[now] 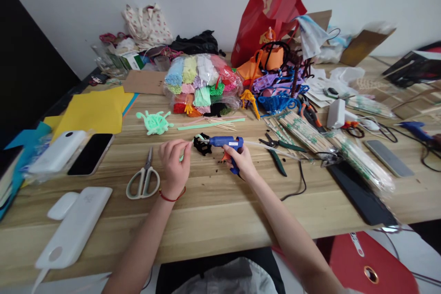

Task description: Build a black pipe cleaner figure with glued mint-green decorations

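My right hand is wrapped round the handle of a blue glue gun with an orange trigger. A clear glue stick juts from its back, and its nozzle points left. My left hand pinches a small light-green pipe cleaner, mostly hidden by the fingers, close to the nozzle. Under the nozzle lies a black fuzzy pipe-cleaner piece. White-handled scissors rest left of my left hand. A tangled mint-green pipe-cleaner shape lies farther back.
Green-handled pliers and bundled wooden sticks lie to the right. Behind are a bag of colourful pipe cleaners and a red bag. A phone and white power bank are on the left. A black cable curves nearby.
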`<state>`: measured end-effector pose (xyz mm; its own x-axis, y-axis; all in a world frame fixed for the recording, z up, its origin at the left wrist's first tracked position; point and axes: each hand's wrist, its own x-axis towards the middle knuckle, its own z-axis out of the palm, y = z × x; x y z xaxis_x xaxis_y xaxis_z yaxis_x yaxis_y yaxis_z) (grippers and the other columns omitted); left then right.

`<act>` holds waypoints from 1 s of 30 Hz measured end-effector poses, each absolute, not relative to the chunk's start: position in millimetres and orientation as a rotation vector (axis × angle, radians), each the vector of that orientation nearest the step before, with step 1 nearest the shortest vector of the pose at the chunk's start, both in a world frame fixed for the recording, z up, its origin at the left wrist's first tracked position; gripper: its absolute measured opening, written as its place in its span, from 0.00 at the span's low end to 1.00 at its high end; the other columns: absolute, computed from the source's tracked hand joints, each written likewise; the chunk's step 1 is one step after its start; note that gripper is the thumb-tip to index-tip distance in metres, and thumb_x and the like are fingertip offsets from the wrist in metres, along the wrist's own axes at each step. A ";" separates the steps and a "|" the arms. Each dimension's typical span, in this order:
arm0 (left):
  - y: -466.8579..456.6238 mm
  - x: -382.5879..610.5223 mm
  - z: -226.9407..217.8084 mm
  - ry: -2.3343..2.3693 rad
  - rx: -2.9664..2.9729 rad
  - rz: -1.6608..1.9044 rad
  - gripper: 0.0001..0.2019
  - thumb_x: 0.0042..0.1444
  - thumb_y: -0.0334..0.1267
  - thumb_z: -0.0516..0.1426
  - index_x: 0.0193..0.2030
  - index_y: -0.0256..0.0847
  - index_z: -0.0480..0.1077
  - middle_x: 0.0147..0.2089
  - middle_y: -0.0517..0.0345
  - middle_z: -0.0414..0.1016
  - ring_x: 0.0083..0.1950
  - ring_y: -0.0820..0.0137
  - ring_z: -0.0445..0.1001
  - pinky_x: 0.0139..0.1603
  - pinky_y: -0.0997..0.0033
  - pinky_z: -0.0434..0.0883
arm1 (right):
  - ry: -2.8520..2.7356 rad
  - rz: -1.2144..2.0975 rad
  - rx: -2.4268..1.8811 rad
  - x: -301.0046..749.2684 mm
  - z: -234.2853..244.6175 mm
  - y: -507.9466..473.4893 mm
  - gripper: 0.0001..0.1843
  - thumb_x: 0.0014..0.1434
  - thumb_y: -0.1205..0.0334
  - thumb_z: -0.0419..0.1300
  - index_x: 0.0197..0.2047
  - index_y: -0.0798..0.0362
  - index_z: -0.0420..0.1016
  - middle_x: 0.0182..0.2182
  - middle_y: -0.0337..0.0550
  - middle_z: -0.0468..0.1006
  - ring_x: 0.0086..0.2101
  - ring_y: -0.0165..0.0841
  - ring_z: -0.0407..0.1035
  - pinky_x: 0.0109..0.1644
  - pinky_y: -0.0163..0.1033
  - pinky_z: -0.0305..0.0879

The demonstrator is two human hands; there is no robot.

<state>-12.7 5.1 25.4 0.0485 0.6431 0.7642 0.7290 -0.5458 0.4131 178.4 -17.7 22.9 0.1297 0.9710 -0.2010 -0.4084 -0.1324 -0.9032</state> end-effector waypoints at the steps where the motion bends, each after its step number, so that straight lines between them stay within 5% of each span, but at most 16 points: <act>1: 5.2 -12.6 25.2 -1.447 -2.209 -1.532 0.05 0.61 0.37 0.54 0.38 0.42 0.71 0.39 0.53 0.75 0.43 0.65 0.70 0.48 0.62 0.64 | -0.678 1.388 -1.078 178.2 24.6 -18.0 0.22 0.42 0.50 0.69 0.29 0.52 0.63 0.16 0.29 0.65 0.14 0.20 0.54 0.14 0.27 0.51; 20: 4.6 -10.2 27.0 -1.373 -2.186 -1.536 0.03 0.60 0.34 0.55 0.39 0.40 0.71 0.38 0.53 0.76 0.42 0.67 0.71 0.47 0.64 0.65 | -0.680 1.389 -1.119 178.0 20.9 -17.0 0.23 0.40 0.49 0.70 0.27 0.53 0.63 0.15 0.28 0.64 0.13 0.19 0.53 0.12 0.26 0.49; 25: 0.2 -9.3 23.8 -1.223 -2.180 -1.555 0.14 0.60 0.29 0.53 0.53 0.40 0.65 0.45 0.49 0.75 0.48 0.65 0.72 0.50 0.62 0.65 | -0.670 1.413 -1.074 177.5 22.6 -17.6 0.21 0.42 0.50 0.69 0.28 0.53 0.63 0.16 0.29 0.65 0.14 0.20 0.55 0.13 0.26 0.51; 30: -4.0 -7.0 17.3 -0.999 -2.213 -1.487 0.20 0.57 0.27 0.56 0.56 0.40 0.63 0.45 0.49 0.75 0.48 0.65 0.72 0.51 0.63 0.64 | -0.732 1.375 -1.123 177.6 20.4 -17.4 0.22 0.42 0.49 0.69 0.27 0.53 0.63 0.14 0.28 0.63 0.12 0.19 0.52 0.12 0.27 0.48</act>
